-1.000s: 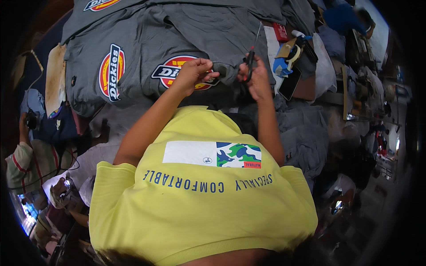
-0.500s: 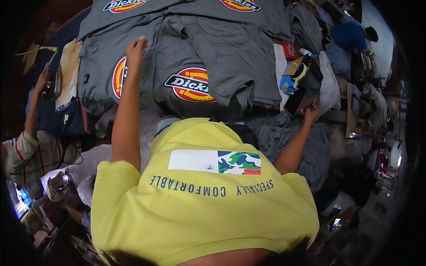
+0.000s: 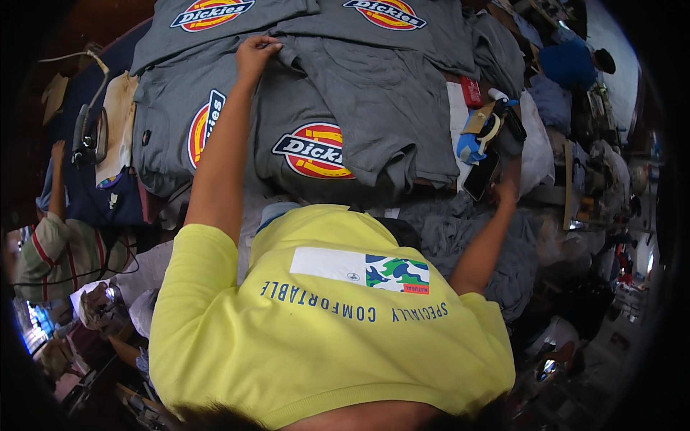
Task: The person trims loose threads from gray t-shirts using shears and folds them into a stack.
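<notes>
Grey shirts (image 3: 374, 86) with red, yellow and blue printed patches lie spread over the table in front of me. My left hand (image 3: 256, 59) reaches far across them, fingers pinched at the edge of a folded grey shirt near the middle. Off to the right, my right hand (image 3: 504, 192) is low by the table edge with its fingers curled. What it holds is too dark to make out. Just beside it lies a black phone (image 3: 480, 178). A blue tape dispenser (image 3: 471, 149) with a tape roll sits beyond the phone.
A red box (image 3: 471, 92) stands past the dispenser. A clear plastic bag (image 3: 535, 133) hangs at the right. Crumpled grey cloth (image 3: 496, 244) lies below my right arm. At the left, a person in a striped sleeve (image 3: 54, 251) is near an iron (image 3: 90, 140).
My left hand has moved right and farther out, and now pinches the shirt edge. My right hand has lowered slightly; the small dark tool seen in it earlier no longer shows clearly. The person's hand has left the iron.
</notes>
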Tool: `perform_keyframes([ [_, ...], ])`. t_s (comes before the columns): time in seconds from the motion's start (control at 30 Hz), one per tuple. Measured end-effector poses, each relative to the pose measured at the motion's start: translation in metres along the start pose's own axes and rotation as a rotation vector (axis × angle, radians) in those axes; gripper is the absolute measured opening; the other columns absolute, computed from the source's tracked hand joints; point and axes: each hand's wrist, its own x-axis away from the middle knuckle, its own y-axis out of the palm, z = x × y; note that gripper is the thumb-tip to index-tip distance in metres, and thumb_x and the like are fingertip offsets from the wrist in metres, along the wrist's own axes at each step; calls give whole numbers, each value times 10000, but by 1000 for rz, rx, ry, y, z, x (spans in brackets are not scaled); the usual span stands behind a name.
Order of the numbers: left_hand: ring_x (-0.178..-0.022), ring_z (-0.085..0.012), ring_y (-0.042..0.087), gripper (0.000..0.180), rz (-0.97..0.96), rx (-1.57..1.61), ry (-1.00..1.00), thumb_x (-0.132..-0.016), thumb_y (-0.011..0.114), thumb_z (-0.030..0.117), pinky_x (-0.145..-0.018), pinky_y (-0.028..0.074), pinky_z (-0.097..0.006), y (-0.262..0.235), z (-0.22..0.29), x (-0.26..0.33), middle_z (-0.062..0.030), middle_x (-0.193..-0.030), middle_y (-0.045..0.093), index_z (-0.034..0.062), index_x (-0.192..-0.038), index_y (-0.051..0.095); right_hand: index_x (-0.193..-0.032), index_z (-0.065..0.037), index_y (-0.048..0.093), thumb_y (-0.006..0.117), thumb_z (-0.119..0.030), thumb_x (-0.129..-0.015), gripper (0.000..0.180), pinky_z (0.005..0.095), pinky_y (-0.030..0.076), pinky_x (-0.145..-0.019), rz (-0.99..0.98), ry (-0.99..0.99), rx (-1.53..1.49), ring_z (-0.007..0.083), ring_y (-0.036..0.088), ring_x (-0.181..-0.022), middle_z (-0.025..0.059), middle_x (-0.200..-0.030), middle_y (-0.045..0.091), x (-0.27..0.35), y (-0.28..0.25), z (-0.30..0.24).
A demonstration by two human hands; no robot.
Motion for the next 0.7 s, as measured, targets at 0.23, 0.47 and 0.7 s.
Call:
perform_keyframes([
  [0.23, -846, -105, 572, 179, -182, 490, -282, -792, 626, 194, -760, 429, -233, -66, 32, 41, -42, -862, 641, 32, -867, 651, -861, -24, 609, 594, -297, -818, 277, 209, 447, -500, -615, -328, -557, 93, 582, -569, 51, -701, 629, 135, -5, -72],
  [0.47, -708, -132, 556, 148, 892, 885, -472, -840, 535, 162, -620, 415, -256, -153, -40, 76, -72, -828, 618, 32, -807, 598, -920, -31, 598, 588, -343, -823, 327, 184, 391, -494, -757, -510, -808, 67, 518, -576, 1, -721, 585, 183, 55, -157],
  [0.7, -798, -255, 558, 231, 1485, -102, -635, -799, 594, 188, -742, 436, -342, -212, -70, 136, -137, -846, 581, -22, -896, 582, -804, -32, 592, 599, -352, -813, 320, 183, 346, -430, -719, -456, -740, 53, 462, -470, -4, -583, 532, 191, 48, -173],
])
